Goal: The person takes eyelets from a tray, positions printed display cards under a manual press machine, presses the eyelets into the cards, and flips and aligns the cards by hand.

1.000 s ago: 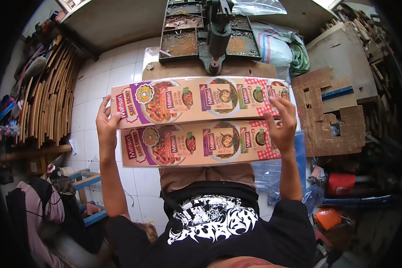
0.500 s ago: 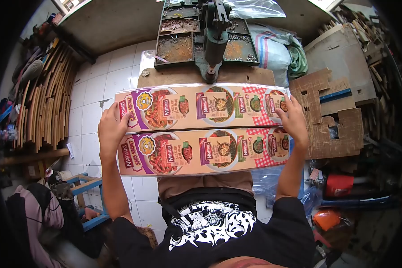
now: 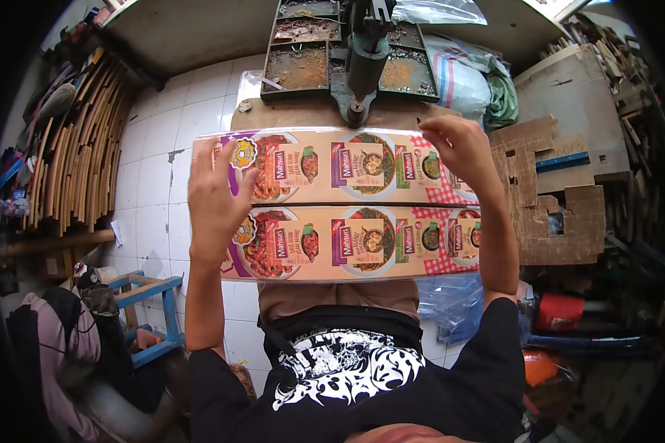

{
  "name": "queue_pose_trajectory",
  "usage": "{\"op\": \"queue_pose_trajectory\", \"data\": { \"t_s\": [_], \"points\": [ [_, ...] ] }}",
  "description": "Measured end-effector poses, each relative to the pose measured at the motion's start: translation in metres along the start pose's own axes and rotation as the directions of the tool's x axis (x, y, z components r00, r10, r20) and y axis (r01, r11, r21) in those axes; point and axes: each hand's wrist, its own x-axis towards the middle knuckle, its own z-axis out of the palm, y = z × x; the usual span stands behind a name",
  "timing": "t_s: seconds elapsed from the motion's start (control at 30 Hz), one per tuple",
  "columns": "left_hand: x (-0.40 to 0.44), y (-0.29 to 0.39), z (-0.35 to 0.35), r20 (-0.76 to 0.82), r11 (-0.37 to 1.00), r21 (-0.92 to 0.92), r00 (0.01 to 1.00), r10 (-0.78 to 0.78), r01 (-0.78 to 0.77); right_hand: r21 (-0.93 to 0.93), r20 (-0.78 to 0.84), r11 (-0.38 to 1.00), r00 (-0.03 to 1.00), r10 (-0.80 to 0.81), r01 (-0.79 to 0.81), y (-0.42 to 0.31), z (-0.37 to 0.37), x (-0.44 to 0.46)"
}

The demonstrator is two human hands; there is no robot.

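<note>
Two long printed panels lie one in front of the other: the far panel (image 3: 321, 171) and the near panel (image 3: 321, 244), both with food pictures and a glossy clear cover. My left hand (image 3: 220, 192) rests on the left end of the far panel, fingers apart and pointing away from me. At the far panel's right part, my right hand (image 3: 454, 144) is bent over the far edge, fingertips drawn together; whether something small is between them cannot be made out. Just beyond the panels' middle stands the dark metal press (image 3: 358, 81), its lower tip near the far edge.
Behind the panels is a brown board (image 3: 295, 117) under the press. Green metal trays (image 3: 299, 66) with small metal bits flank it. A white sack (image 3: 458, 81) and cut brown boards (image 3: 524, 199) are at the right. Wooden strips (image 3: 77, 148) and a blue frame (image 3: 151, 295) stand left.
My left hand has moved right, further onto the far panel. My right hand has left the right end and moved left and away to the far edge, its fingers now drawn together.
</note>
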Motion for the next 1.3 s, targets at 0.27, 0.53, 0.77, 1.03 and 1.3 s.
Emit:
{"op": "queue_pose_trajectory", "data": {
  "t_s": [0.27,0.53,0.77,1.03,1.3],
  "points": [
    [0.040,0.052,0.068,0.071,0.866,-0.499,0.995,0.068,-0.024,-0.224,0.005,0.939,0.963,0.270,-0.262,0.037,0.017,0.108],
    [0.047,0.049,0.091,-0.062,0.879,-0.468,0.996,0.069,-0.090,-0.317,0.110,0.889,0.918,0.381,-0.331,0.054,0.026,0.134],
    [0.049,0.052,0.089,-0.007,0.866,-0.499,1.000,0.015,-0.016,-0.300,0.130,0.908,0.931,0.341,-0.291,0.057,0.034,0.133],
    [0.051,0.052,0.088,0.015,0.857,-0.515,1.000,-0.007,0.013,-0.275,0.113,0.919,0.940,0.323,-0.283,0.056,0.041,0.134],
    [0.051,0.050,0.089,0.011,0.851,-0.525,1.000,-0.014,0.018,-0.243,0.135,0.933,0.943,0.305,-0.267,0.077,0.048,0.134]
  ]
}}
